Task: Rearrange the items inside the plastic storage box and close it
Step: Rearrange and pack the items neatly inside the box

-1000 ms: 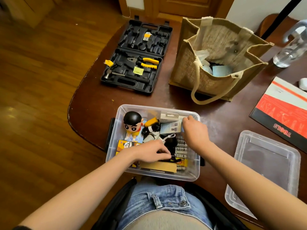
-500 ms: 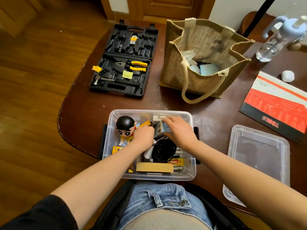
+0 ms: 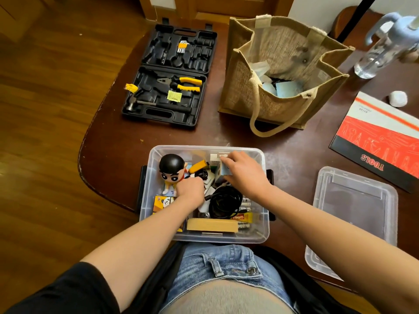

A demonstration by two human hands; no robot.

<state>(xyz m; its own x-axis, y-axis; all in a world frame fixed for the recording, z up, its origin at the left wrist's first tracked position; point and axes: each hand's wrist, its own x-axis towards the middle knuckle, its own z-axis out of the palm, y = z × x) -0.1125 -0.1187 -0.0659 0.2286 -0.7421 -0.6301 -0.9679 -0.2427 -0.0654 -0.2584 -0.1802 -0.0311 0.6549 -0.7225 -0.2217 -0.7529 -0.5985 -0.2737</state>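
Observation:
The clear plastic storage box [image 3: 260, 232] stands open at the table's near edge. Inside are a black-haired cartoon figurine [image 3: 171, 169], a coiled black cable [image 3: 225, 201], a wooden block [image 3: 212, 224], a yellow tube [image 3: 243, 216] and a yellow card box [image 3: 162, 202]. My left hand [image 3: 190, 189] reaches down into the middle of the box beside the figurine, fingers curled; what it holds is hidden. My right hand [image 3: 243, 172] grips a small pale blue packet [image 3: 224, 170] at the box's far side. The clear lid [image 3: 353, 214] lies to the right on the table.
An open black tool case [image 3: 172, 75] with yellow pliers sits at the far left of the table. A jute tote bag [image 3: 283, 73] stands behind the box. A red and black booklet [image 3: 381, 141], a water bottle [image 3: 385, 48] and a small white object [image 3: 398, 99] are at the right.
My left hand moved from the near middle of the box up to beside the figurine. My right hand shifted left along the far side onto the pale blue packet.

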